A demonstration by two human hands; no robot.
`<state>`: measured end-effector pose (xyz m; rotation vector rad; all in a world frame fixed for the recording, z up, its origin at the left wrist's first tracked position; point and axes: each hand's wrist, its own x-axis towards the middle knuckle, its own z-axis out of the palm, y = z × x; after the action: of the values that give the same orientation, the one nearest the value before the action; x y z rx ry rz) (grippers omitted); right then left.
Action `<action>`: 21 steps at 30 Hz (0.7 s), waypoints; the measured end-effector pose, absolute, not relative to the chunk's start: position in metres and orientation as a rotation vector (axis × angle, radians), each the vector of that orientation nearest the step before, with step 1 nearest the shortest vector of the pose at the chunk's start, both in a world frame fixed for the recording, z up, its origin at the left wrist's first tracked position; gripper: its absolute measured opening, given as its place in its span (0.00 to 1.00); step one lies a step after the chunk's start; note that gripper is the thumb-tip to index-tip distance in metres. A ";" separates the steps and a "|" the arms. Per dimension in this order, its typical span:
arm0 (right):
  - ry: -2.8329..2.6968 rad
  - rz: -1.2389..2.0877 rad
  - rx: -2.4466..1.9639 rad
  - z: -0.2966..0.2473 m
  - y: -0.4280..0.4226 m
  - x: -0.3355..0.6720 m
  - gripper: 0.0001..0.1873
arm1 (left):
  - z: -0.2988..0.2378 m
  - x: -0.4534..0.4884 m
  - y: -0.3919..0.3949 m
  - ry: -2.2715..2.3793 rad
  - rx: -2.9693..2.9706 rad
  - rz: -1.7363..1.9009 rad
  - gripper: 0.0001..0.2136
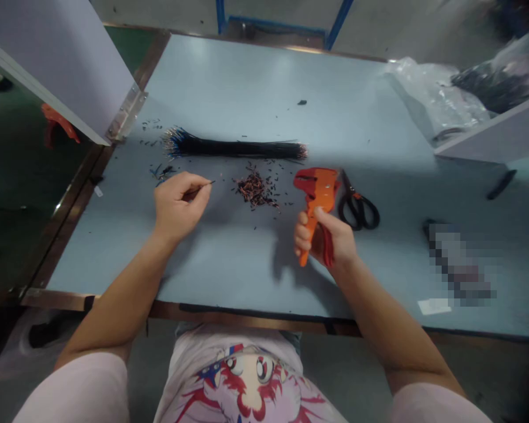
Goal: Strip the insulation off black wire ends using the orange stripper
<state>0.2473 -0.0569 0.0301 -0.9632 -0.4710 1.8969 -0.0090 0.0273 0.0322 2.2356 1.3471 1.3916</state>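
My left hand (178, 202) is closed in a pinch on a thin dark wire (212, 182), whose short tip sticks out past the fingertips. In my right hand (335, 235) is an orange and red wire stripper (322, 191), its jaws pointing left, the fingers wrapped round its handles. Beyond both hands lies a long bundle of black wires (242, 148) with bare copper-coloured ends. A heap of short insulation scraps (254, 189) sits between my hands. Just past my left hand are a few loose blue and black wire pieces (162, 171).
Black-handled scissors (359, 211) lie right of the stripper. Clear plastic bags (441, 97) fill the back right corner by a white panel (498, 132). Another panel (66, 59) stands at left. A blurred-out object (458, 258) and a white label (434, 306) rest on the right of the table (229, 258).
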 end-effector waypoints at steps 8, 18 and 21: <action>-0.681 2.165 -1.003 0.014 -0.063 0.233 0.18 | 0.025 0.010 0.015 1.224 2.145 1.247 0.04; -0.681 2.213 -0.924 0.013 -0.069 0.230 0.17 | 0.021 0.021 0.006 1.142 2.221 1.143 0.04; -0.685 2.231 -0.910 0.012 -0.070 0.229 0.17 | 0.020 0.022 0.005 1.110 2.237 1.125 0.04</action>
<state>0.2289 -0.0701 0.0124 -0.9097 -0.6855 2.2312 0.0223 0.0050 0.0199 2.2374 1.1096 1.1254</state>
